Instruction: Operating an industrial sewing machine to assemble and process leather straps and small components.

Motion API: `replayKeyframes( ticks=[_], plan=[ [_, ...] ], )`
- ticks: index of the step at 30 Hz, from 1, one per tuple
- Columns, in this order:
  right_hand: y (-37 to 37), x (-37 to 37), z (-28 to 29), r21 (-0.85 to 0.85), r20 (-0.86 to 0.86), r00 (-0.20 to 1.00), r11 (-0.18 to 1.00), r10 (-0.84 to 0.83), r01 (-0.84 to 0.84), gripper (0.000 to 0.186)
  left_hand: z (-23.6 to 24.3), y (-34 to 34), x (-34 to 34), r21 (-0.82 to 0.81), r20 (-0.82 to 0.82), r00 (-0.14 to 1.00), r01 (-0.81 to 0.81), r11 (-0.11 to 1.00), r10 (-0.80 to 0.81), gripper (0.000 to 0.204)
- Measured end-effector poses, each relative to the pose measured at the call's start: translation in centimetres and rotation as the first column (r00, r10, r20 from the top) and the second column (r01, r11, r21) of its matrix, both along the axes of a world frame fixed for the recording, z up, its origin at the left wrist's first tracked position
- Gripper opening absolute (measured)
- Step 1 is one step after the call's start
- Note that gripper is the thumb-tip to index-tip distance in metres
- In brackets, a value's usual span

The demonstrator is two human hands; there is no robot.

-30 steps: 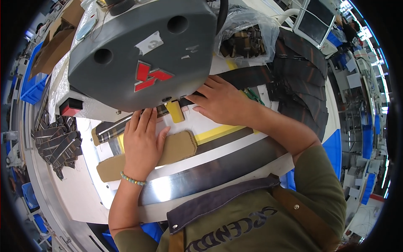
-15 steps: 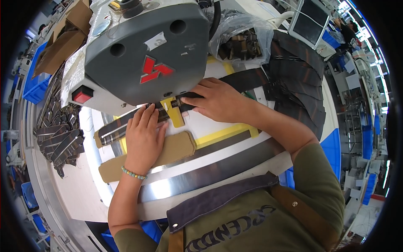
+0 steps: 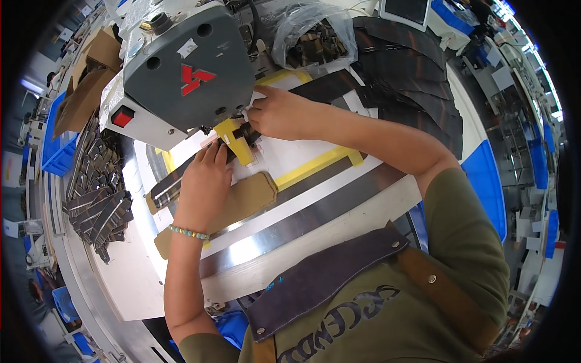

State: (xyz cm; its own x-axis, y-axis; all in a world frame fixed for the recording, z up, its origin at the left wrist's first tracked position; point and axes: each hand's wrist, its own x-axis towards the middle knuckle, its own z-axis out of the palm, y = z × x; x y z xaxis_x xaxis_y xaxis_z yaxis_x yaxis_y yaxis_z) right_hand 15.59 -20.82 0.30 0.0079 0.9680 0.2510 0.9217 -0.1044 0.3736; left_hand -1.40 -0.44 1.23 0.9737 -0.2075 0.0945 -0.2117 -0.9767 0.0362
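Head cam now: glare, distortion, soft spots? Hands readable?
Head view: glare whitens part of the metal strip; head view: lamps near the right rim blow out; head view: fisheye bends edges toward the rim, corners go black, background there is soft; head view: left hand reads clearly, but the right hand's fingertips are hard to make out.

Matt cloth strip (image 3: 167,187), dull cardboard piece (image 3: 249,193), glossy metal band (image 3: 260,238), crinkled see-through plastic bag (image 3: 346,31).

brown cardboard box (image 3: 97,57) and blue crate (image 3: 59,152) leftward, dark screen (image 3: 408,9) rightward
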Motion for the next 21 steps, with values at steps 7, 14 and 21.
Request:
replayKeyframes(
  ticks=[7, 14, 21],
  plan=[
    [-3.7, -7.1, 3.9, -0.090, -0.096, 0.995, 0.996, -0.024, 0.015, 0.013, 1.8, -2.6, -2.5, -0.188, -0.029, 0.999, 0.025, 0.982, -0.031, 0.062],
    [-7.3, -9.1, 6.0, -0.175, -0.545, 0.829, 0.984, -0.123, 0.031, 0.054, 1.1, -4.8, -1.8, 0.011, 0.345, 0.883, 0.333, 0.943, -0.317, 0.049],
    [-11.9, -0.5, 1.4, -0.091, -0.261, 0.829, 0.867, -0.495, 0.489, 0.029, 1.7, -4.2, -2.8, -0.003, 0.389, 0.883, 0.287, 0.958, -0.264, 0.043]
  ],
)
